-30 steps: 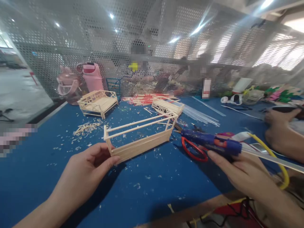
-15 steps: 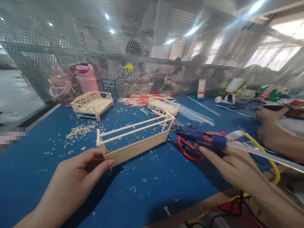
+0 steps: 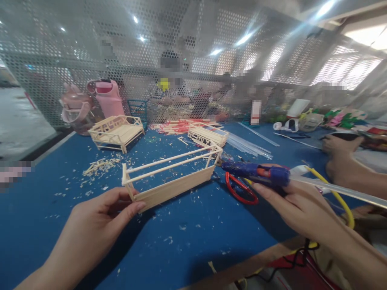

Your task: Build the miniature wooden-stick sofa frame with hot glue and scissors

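My left hand (image 3: 101,219) pinches the near left corner of a long wooden stick frame (image 3: 172,177) that rests on the blue table (image 3: 193,241). My right hand (image 3: 298,209) holds a blue glue gun (image 3: 256,172) with an orange trigger; its nozzle points left at the frame's right end. A clear glue stick (image 3: 341,191) juts out of the gun's back to the right.
Red-handled scissors (image 3: 240,191) lie under the gun. A finished miniature wooden bed (image 3: 116,131) and another stick piece (image 3: 207,137) stand farther back, with pink bottles (image 3: 105,100), loose sticks and wood scraps. Another person's hands (image 3: 341,165) work at the right. A perforated screen stands behind.
The glue gun nozzle has drifted left, closer to the frame's right end. My left hand keeps its hold on the frame corner; the view shifted slightly.
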`<state>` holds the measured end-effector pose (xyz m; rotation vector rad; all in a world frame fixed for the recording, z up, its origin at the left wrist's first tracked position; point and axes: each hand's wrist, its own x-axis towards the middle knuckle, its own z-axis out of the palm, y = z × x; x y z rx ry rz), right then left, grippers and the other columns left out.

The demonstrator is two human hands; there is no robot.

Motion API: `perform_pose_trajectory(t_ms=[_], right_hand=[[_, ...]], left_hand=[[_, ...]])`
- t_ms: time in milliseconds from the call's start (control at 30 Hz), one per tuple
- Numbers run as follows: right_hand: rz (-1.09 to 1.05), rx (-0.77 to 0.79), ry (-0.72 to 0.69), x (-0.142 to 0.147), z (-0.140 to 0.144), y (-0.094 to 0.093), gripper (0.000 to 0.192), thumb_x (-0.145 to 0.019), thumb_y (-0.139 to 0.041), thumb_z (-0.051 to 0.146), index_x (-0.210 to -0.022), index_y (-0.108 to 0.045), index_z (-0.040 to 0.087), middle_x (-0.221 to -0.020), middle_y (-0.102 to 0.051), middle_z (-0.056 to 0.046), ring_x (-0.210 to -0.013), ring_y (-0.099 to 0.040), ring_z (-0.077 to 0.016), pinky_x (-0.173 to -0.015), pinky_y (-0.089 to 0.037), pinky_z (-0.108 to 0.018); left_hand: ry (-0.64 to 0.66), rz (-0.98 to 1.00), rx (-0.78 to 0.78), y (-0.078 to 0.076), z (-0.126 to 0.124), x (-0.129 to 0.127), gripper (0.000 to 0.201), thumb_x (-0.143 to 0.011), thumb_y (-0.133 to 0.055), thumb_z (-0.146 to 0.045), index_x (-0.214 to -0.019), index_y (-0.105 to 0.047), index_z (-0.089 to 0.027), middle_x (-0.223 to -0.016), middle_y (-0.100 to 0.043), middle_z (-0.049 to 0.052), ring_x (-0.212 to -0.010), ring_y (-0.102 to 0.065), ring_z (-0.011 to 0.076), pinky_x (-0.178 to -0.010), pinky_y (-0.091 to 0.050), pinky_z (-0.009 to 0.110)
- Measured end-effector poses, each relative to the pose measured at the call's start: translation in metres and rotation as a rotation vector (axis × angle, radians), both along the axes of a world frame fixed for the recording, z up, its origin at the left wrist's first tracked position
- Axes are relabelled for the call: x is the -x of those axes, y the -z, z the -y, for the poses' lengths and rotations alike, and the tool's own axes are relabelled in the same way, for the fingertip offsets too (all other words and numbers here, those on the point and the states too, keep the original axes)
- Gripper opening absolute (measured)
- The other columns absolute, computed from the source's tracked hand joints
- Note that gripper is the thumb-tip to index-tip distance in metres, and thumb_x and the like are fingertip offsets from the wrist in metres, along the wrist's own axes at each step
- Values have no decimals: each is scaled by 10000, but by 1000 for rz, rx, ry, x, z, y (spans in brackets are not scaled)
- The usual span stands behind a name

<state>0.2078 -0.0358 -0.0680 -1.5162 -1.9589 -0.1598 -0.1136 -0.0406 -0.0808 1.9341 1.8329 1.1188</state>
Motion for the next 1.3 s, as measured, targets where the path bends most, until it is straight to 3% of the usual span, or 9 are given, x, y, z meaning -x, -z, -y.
perform_pose_trajectory(t_ms=[167,267,367,567,700,833,967,1200,1300], right_hand=[[5,-21,-53,2,-1,-7,368,-817,-435,452,-704,-663,185,-490,-607,-17,-403,-526,-181,-405,-417,-285],[41,-49,-98,3,-2,-9,415,-830,-437,437,-465,-479,243,-355,-428,29,-319,-396,-144,-352,-334,-271],[58,-49,-105,1,-3,-8,470,-844,-437,433,-417,-341,261,-337,-336,41,-314,-342,-130,-343,-289,-270],[79,-67,-103,-1,-3,-5,396,-862,-425,431,-530,-517,236,-381,-397,30,-356,-378,-148,-380,-304,-284],[110,-79,-89,0,-3,-4,361,-876,-403,438,-738,-641,203,-347,-314,61,-328,-324,-156,-364,-274,-291],[93,-77,-79,0,-3,-3,404,-875,-385,474,-610,-562,225,-389,-436,29,-357,-399,-154,-379,-312,-281],[73,-54,-47,3,-3,-4,503,-857,-349,562,-457,-367,258,-362,-418,17,-341,-403,-148,-367,-302,-284],[86,-64,-53,4,-6,-7,544,-852,-346,576,-409,-289,265,-316,-349,27,-303,-354,-134,-345,-256,-285],[125,-91,-33,-2,-3,-9,503,-854,-384,535,-435,-385,256,-341,-404,16,-317,-388,-148,-352,-283,-291]], left_hand=[[2,6,0,-2,1,-1,243,-593,-614,-519,-629,-662,-283,-578,-705,-37,-499,-638,171,-517,-518,250],[3,7,7,-3,1,-1,236,-595,-614,-512,-610,-661,-281,-594,-711,-31,-509,-640,175,-521,-520,258],[1,7,13,-2,1,-1,234,-599,-616,-505,-629,-667,-279,-612,-718,-25,-518,-643,178,-531,-522,263],[-9,3,0,1,0,1,237,-600,-615,-508,-644,-667,-281,-576,-704,-33,-493,-629,172,-511,-512,258],[4,5,-4,0,0,0,239,-597,-614,-514,-620,-661,-281,-564,-699,-33,-487,-628,172,-495,-504,253],[6,6,2,-2,1,-1,236,-600,-615,-509,-618,-654,-277,-562,-696,-33,-482,-623,166,-500,-503,251],[5,3,23,0,1,1,257,-602,-612,-518,-647,-659,-269,-584,-705,-25,-506,-634,172,-508,-502,254],[-12,28,67,0,0,0,288,-587,-609,-532,-692,-647,-267,-604,-719,-23,-513,-649,187,-530,-515,275],[6,71,97,-1,0,-1,270,-580,-618,-501,-708,-636,-264,-620,-726,-20,-526,-661,191,-546,-528,282]])
